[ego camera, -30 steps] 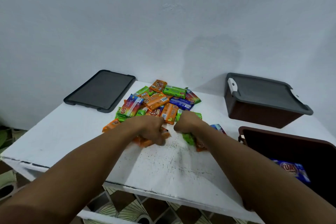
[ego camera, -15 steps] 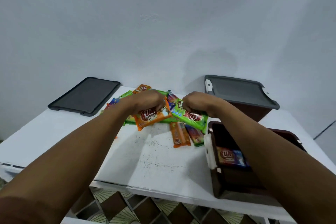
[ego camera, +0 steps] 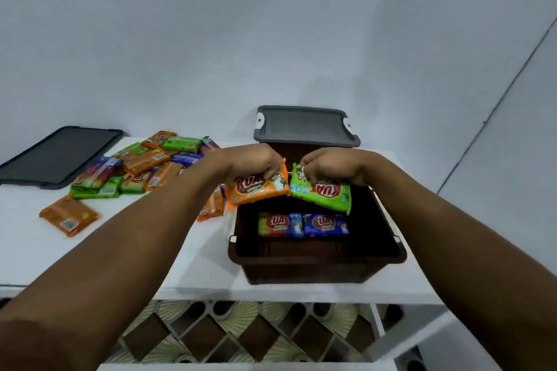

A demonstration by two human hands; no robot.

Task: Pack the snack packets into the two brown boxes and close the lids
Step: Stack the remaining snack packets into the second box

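An open brown box [ego camera: 313,265] stands at the table's front right, with two blue snack packets [ego camera: 303,224] lying inside it. My left hand [ego camera: 253,161] grips an orange packet [ego camera: 257,190] over the box's far left rim. My right hand [ego camera: 331,166] grips a green packet [ego camera: 324,193] over the box's far side. A second brown box sits behind, covered by a grey lid [ego camera: 306,126]. A pile of orange, green and blue packets [ego camera: 141,164] lies on the table to the left.
A loose grey lid [ego camera: 57,155] lies at the far left of the white table [ego camera: 45,250]. One orange packet [ego camera: 69,215] lies apart from the pile. A white wall rises behind. Patterned floor tiles show below the table's front edge.
Both hands lifted a packet each from the pile and carried them right, over the open box. The view turned right, bringing the box to the middle.
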